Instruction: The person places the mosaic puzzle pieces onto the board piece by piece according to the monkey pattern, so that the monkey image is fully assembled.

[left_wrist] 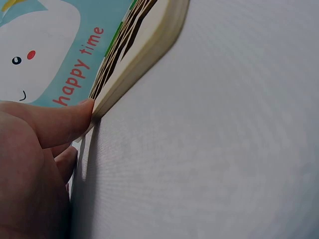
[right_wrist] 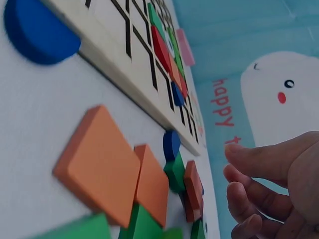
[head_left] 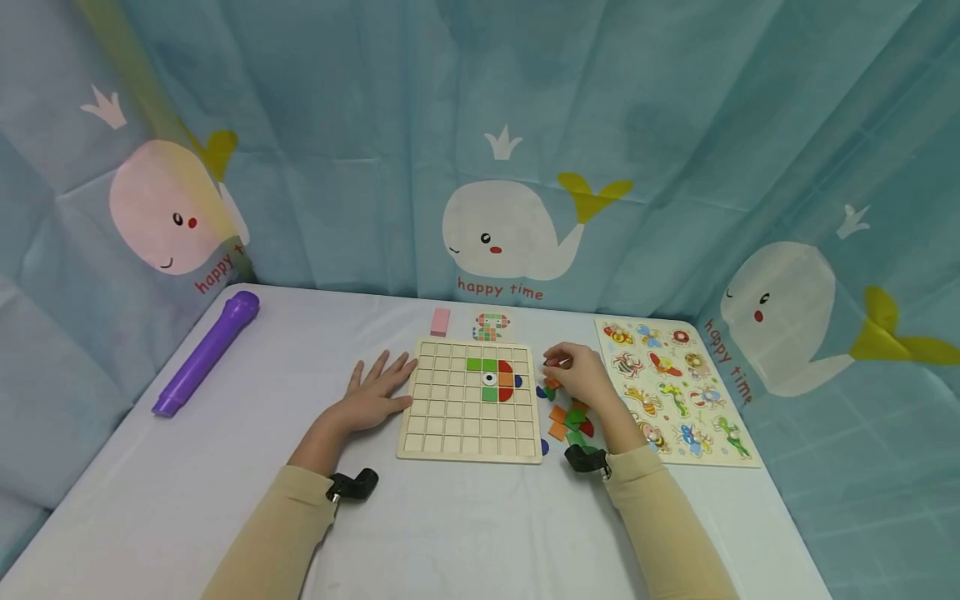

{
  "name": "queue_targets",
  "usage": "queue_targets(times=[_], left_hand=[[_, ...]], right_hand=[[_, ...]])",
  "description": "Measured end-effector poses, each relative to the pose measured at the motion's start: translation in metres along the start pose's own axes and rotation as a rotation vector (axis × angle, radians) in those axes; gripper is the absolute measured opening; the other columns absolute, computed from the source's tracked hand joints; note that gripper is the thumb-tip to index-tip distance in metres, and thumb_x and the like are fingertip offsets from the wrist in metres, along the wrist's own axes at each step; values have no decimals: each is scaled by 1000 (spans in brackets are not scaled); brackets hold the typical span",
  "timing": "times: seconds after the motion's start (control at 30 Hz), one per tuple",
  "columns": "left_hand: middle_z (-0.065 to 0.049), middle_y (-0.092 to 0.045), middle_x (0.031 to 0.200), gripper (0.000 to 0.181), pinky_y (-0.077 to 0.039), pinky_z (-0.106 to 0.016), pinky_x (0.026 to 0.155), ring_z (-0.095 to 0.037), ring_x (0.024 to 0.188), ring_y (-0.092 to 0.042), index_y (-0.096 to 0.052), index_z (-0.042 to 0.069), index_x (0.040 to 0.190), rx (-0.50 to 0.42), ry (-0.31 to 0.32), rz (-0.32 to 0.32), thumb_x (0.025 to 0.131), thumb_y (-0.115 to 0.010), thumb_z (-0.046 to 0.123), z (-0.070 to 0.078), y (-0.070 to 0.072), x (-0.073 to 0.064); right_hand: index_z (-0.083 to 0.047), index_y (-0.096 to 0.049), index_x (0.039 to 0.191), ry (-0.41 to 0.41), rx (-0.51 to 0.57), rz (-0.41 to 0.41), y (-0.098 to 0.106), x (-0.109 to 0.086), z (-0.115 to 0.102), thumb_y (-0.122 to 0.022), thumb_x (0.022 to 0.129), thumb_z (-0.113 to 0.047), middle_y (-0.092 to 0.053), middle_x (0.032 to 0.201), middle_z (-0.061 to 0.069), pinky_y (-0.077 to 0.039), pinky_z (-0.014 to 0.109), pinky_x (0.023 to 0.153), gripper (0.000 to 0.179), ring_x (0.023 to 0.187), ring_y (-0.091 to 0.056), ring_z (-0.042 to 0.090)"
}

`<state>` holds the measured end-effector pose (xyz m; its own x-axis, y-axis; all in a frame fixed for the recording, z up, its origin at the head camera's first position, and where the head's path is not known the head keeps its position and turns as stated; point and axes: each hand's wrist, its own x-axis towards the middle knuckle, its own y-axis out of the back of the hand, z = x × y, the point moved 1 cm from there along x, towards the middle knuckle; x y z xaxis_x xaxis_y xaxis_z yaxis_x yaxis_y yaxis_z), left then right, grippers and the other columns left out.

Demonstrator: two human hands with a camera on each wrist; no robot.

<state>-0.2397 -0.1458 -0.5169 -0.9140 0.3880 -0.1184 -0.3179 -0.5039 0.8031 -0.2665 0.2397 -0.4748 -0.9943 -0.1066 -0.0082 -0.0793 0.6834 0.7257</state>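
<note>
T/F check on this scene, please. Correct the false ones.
1. The left hand touches the grid board. True.
2. The purple stick lies right of the grid board. False: it lies left.
3. A blue piece sits on the grid board. True.
4. The loose pieces are all orange. False: some are green or blue.
5. The pink block lies beyond the grid board. True.
6. The right hand rests on the grid board. False: it is beside it.
</note>
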Motion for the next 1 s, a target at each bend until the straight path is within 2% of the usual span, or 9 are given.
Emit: queue_targets(times=[0.13, 0.4, 0.63, 1.0], left_hand=[[-10, -15, 170, 70, 17, -63, 120, -38, 157, 5, -25, 16, 162, 0, -4, 8, 102, -56, 35, 0, 0, 0], [-9, -14, 170, 71, 17, -62, 120, -38, 157, 6, -25, 17, 162, 2, 0, 2, 101, -56, 36, 1, 1, 0], [-8, -13, 171, 71, 18, -61, 120, -36, 157, 6, -24, 18, 162, 9, 11, -2, 102, -56, 38, -1, 1, 1], [-11, -15, 170, 70, 16, -63, 120, -39, 157, 4, -25, 16, 162, 20, 0, 8, 102, -56, 36, 2, 1, -1]], right_hand=[[-9, -72, 117, -27, 18, -1, 7, -5, 8, -77, 91, -19, -73, 105, 6, -55, 33, 72, 28, 90, -64, 23], [-10, -69, 122, -141, 12, -10, 20, -10, 24, -77, 91, -21, -70, 116, 10, -54, 29, 66, 33, 92, -60, 25], [-6, -68, 122, -144, -25, 11, 23, -10, 33, -78, 89, -18, -70, 116, 14, -55, 38, 81, 36, 99, -64, 28], [-5, -66, 121, -179, -37, 7, 18, -10, 36, -79, 88, -13, -69, 114, 15, -55, 43, 87, 36, 101, -63, 29]])
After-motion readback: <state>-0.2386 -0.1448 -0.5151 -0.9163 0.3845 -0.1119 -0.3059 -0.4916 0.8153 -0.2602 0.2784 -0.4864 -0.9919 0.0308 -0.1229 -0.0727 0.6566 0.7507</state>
